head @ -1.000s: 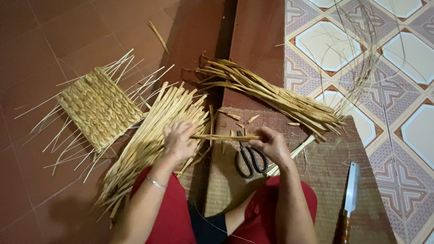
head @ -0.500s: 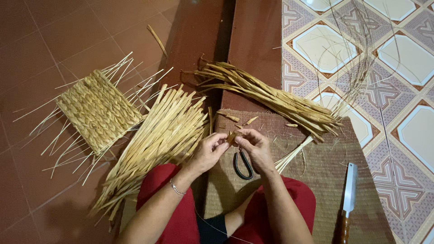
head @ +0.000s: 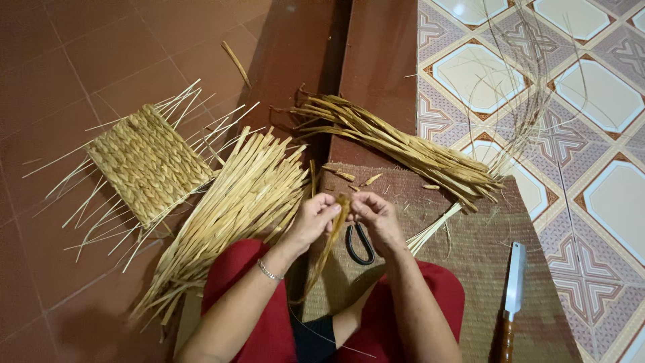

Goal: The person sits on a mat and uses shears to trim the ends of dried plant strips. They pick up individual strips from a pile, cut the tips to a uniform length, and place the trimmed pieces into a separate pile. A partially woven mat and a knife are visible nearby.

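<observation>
Where things lie: while both hands meet above the woven mat [head: 470, 269], no container shows in view; the materials rest loose on the floor.
Strip: a single dried straw strip [head: 330, 238] hangs between the hands and trails down toward the person's lap.
Left hand: the left hand [head: 310, 220] has its fingers curled, pinching the strip's upper end.
Right hand: the right hand [head: 377, 218] is closed on the same upper end, fingertips almost touching the left's.
Arms: both forearms rise from the lap and converge; a bracelet [head: 269, 271] circles the left wrist.
Nearby: black-handled scissors [head: 359, 245] lie under the hands; a flat bundle of strips [head: 235, 208] lies left, a darker bundle [head: 403, 151] ahead, a woven panel [head: 148, 165] far left, a knife [head: 512, 296] right.
</observation>
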